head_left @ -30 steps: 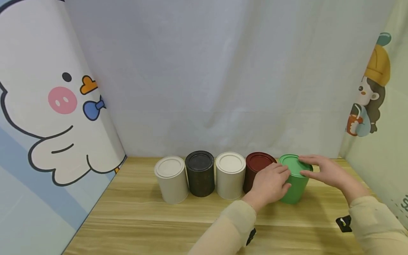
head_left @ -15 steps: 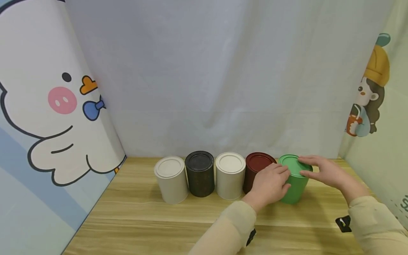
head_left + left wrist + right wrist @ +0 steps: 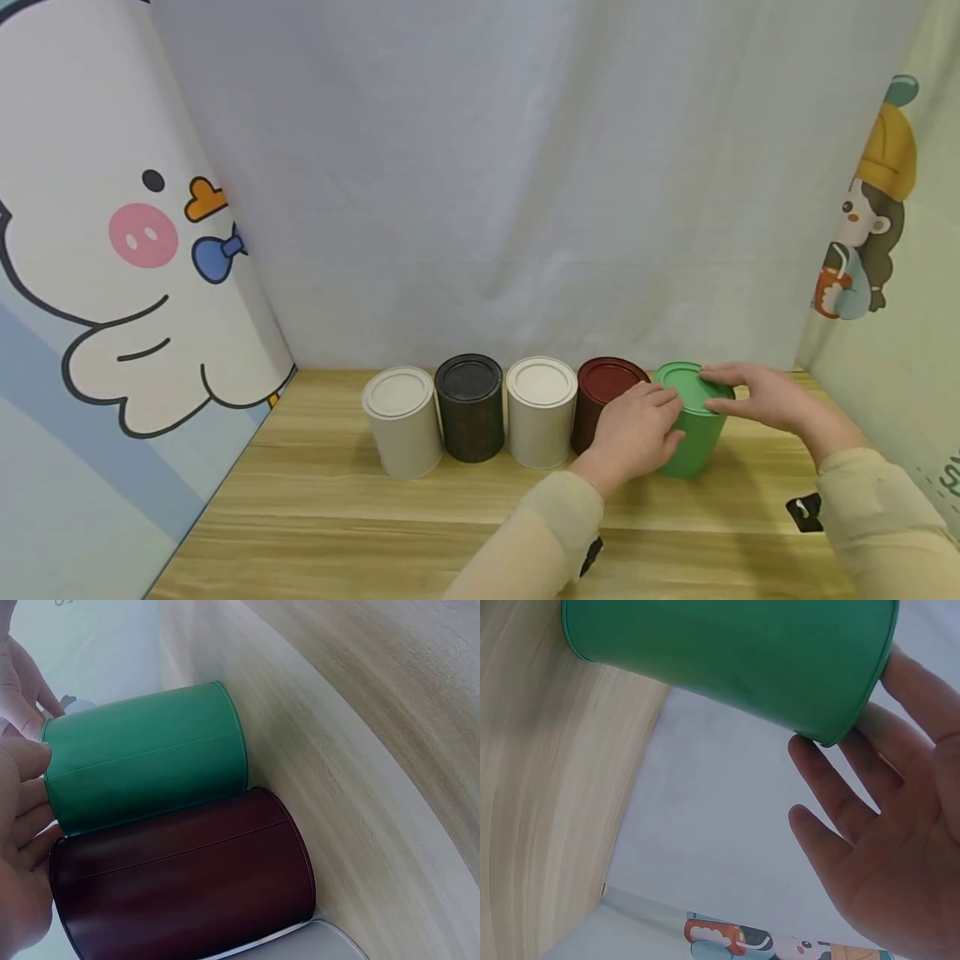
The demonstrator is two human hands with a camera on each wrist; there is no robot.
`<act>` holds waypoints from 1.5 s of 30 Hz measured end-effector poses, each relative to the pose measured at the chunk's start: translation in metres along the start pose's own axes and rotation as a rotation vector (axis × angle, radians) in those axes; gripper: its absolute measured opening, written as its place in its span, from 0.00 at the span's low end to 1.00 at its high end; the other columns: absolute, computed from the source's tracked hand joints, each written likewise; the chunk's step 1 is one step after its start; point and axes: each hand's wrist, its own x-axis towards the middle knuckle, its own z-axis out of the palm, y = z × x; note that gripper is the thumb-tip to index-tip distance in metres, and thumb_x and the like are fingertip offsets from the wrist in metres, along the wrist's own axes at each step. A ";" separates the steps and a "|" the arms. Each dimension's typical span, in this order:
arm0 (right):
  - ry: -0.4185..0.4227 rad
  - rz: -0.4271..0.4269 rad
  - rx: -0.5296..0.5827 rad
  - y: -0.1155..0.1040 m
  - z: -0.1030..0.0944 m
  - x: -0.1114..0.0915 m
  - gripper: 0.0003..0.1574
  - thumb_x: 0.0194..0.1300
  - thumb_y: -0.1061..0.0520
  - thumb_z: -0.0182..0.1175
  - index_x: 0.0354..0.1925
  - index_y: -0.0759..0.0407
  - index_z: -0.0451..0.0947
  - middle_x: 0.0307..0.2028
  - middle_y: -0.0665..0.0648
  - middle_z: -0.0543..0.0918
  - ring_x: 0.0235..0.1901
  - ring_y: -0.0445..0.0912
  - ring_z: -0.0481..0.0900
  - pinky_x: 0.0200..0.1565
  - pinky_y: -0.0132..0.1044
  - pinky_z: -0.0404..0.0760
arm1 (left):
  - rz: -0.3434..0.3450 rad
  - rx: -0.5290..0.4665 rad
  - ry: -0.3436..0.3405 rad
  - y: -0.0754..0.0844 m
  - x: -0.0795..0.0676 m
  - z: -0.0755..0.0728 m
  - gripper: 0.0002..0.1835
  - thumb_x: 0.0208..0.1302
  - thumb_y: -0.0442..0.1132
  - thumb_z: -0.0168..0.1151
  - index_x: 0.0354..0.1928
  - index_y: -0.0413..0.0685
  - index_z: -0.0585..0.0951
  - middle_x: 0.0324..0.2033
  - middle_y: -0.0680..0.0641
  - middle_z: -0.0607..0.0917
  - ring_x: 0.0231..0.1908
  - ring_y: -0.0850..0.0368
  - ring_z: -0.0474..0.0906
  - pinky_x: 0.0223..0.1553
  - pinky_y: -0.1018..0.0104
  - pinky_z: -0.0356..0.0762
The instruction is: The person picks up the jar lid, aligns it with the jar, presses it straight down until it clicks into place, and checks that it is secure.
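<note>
A green lidded can (image 3: 693, 437) stands upright at the right end of a row. My right hand (image 3: 780, 400) lies at its right side, fingers spread and mostly straight, fingertips right at the lid's rim. In the right wrist view, two lower fingers of the right hand (image 3: 900, 825) extend past the can's edge. My left hand (image 3: 633, 429) reaches over the dark red can (image 3: 611, 383) to the green can's left side. The left wrist view shows the thumb of the left hand (image 3: 22, 847) at the green rim, its other fingers near where both cans meet.
Left of the dark red can stand a white can (image 3: 542, 425), a black can (image 3: 471, 417) and another off-white can (image 3: 405, 429). All stand on the wooden table (image 3: 360, 533) before a pale grey curtain (image 3: 480, 183). Cartoon-printed panels flank both sides.
The right forearm has shifted very slightly upward in the head view, while the fingers stay at the green can. The cans and left hand keep their places.
</note>
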 end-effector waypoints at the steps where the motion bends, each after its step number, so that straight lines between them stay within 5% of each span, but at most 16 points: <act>1: -0.004 0.002 -0.001 0.000 0.000 0.000 0.38 0.66 0.52 0.67 0.63 0.76 0.70 0.61 0.80 0.69 0.59 0.75 0.66 0.54 0.66 0.71 | -0.002 -0.004 0.004 0.000 0.000 0.000 0.22 0.71 0.58 0.55 0.64 0.65 0.77 0.64 0.64 0.74 0.65 0.68 0.65 0.69 0.74 0.53; 35: 0.041 0.036 0.064 0.000 0.010 -0.009 0.38 0.69 0.51 0.64 0.66 0.74 0.67 0.64 0.79 0.65 0.62 0.76 0.61 0.56 0.69 0.67 | -0.039 0.027 -0.012 0.011 -0.005 0.003 0.27 0.70 0.62 0.54 0.67 0.63 0.74 0.65 0.62 0.72 0.67 0.67 0.63 0.71 0.69 0.50; 45: 0.063 0.005 0.090 0.002 0.017 -0.009 0.36 0.70 0.52 0.62 0.66 0.74 0.67 0.65 0.78 0.65 0.63 0.75 0.61 0.57 0.69 0.66 | -0.008 -0.039 0.148 0.025 -0.033 0.004 0.32 0.68 0.61 0.58 0.69 0.55 0.73 0.65 0.57 0.74 0.66 0.64 0.65 0.71 0.64 0.54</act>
